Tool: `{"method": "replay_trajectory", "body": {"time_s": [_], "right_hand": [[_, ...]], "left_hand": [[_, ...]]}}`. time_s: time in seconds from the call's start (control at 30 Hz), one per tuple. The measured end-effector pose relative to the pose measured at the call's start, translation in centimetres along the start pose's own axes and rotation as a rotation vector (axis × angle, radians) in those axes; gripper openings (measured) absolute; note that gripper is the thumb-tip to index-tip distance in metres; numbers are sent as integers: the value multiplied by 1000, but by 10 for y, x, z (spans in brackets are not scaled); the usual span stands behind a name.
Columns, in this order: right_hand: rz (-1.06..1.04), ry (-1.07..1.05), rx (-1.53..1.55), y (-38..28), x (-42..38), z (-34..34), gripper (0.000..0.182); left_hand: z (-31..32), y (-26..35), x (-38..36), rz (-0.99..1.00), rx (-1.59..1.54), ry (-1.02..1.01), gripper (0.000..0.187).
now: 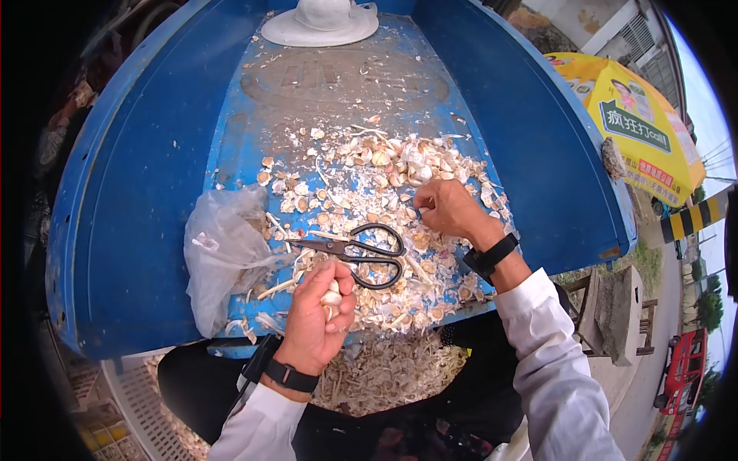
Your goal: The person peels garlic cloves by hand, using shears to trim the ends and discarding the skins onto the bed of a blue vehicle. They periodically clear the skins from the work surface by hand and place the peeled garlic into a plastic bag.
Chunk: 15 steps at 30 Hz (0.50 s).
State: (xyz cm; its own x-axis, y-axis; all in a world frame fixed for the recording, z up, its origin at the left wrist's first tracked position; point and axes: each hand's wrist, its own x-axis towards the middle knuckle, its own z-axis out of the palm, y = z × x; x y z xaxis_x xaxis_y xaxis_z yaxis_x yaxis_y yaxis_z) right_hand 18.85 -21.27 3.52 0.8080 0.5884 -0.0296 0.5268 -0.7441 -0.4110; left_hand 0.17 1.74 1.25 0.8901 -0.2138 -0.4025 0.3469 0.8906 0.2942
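Several pale garlic cloves (331, 300) rest in my left hand (314, 319), its fingers curled around them near the tray's front edge. Just beyond that hand lies a pair of black-handled scissors (346, 247), blades toward the left. My right hand (455, 210) is at the near right side of a heap of garlic cloves (411, 157), fingers pinched together. Whatever is between those fingertips is hidden. Loose garlic skins and root ends (419, 296) cover the surface around both hands. Left of the scissors sits a crumpled clear plastic bag (223, 257).
The blue metal bed (538, 154) has high side walls. A white hat (319, 24) lies at its far end. Below the front edge is a pile of peelings (384, 373), with a white plastic crate (142, 399) at lower left. A yellow umbrella (638, 127) stands to the right.
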Motion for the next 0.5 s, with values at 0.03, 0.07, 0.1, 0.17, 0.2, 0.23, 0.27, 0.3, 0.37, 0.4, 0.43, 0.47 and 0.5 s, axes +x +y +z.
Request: {"method": "replay_trajectory", "body": {"time_s": [0.03,0.07,0.1,0.17,0.2,0.23,0.27,0.3,0.37,0.4,0.43,0.47,0.5], "right_hand": [[-1,1,0,-1,-1,-1,17],[45,59,72,-3,0,-3,19],[90,113,146,-5,1,-3,21],[95,32,166,-11,9,-9,22],[101,-44,179,-13,12,-11,24],[25,-50,157,-9,14,-5,25],[24,-51,156,-7,15,-4,25],[38,-100,117,-6,18,-4,23],[25,-137,103,-3,22,-1,17],[26,-140,103,-1,24,-1,17],[85,-169,27,1,25,-1,16],[144,-194,-51,-2,24,-4,14],[205,-207,-12,-8,23,-8,16]], "left_hand": [[-1,0,0,-6,-8,5,18],[-1,1,0,-8,-16,11,18],[-1,2,-1,-3,-15,14,18],[0,2,-1,-3,-13,30,20],[0,2,-1,-7,-11,31,20],[0,2,1,-3,-9,34,20],[-1,3,1,2,-9,38,20],[0,4,1,3,-11,40,20],[2,5,1,17,-1,54,20],[1,5,1,16,-3,57,20],[-1,6,1,14,-17,42,20],[-2,6,2,12,-29,25,20],[-4,5,3,10,-30,23,20]]}}
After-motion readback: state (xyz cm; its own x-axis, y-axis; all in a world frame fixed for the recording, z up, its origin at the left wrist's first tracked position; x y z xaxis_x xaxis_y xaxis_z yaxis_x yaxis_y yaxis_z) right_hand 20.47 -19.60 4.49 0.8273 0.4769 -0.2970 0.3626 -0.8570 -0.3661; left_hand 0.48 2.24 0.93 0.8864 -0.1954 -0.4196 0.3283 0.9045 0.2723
